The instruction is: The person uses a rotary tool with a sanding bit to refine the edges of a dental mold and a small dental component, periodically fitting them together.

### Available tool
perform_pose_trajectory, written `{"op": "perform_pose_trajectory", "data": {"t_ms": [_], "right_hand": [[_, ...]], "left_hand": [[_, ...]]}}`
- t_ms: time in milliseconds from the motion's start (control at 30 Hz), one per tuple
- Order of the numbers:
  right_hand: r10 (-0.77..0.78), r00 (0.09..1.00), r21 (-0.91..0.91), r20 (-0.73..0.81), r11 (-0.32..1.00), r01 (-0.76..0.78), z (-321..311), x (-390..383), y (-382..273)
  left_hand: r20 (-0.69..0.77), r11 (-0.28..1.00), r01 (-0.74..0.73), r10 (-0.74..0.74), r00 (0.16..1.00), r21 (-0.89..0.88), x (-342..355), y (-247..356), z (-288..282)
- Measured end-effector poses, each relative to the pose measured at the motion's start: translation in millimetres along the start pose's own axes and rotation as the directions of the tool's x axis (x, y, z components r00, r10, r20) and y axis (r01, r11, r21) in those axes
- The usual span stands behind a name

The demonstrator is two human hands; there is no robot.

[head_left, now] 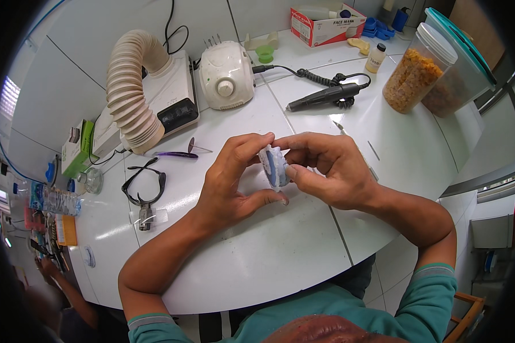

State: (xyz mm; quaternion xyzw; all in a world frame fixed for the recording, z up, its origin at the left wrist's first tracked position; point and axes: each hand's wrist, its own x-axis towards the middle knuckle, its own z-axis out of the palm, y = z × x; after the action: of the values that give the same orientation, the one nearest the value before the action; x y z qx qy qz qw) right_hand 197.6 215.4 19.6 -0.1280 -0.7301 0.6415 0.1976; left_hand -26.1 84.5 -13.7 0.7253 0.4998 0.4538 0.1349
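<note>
Both of my hands hold a small white and blue moulded piece [273,165] above the white worktop [280,251]. My left hand [232,183] pinches its left side between thumb and fingers. My right hand [326,168] grips its right side, thumb against the blue face. A black rotary handpiece [323,96] with a coiled cord lies on the worktop beyond my right hand. It is joined to a white control box [226,74].
A ribbed beige suction hose [133,91] on a white unit stands at the back left. Black safety glasses [144,184] and a purple-handled tool [180,154] lie to the left. Two clear lidded containers [420,68] stand at the right, a box of masks [326,23] behind.
</note>
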Motion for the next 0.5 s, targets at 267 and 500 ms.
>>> {"op": "perform_pose_trajectory", "data": {"t_ms": [267, 500], "right_hand": [[-0.099, 0.990, -0.071, -0.103, 0.993, 0.092, 6, -1, 7], [0.030, 0.999, -0.119, -0.035, 0.992, -0.034, 3, -4, -4]], "left_hand": [[-0.007, 0.999, -0.024, 0.024, 1.000, 0.043, 0, 2, -1], [-0.069, 1.000, 0.004, -0.003, 0.998, 0.016, 0, 6, 4]]}}
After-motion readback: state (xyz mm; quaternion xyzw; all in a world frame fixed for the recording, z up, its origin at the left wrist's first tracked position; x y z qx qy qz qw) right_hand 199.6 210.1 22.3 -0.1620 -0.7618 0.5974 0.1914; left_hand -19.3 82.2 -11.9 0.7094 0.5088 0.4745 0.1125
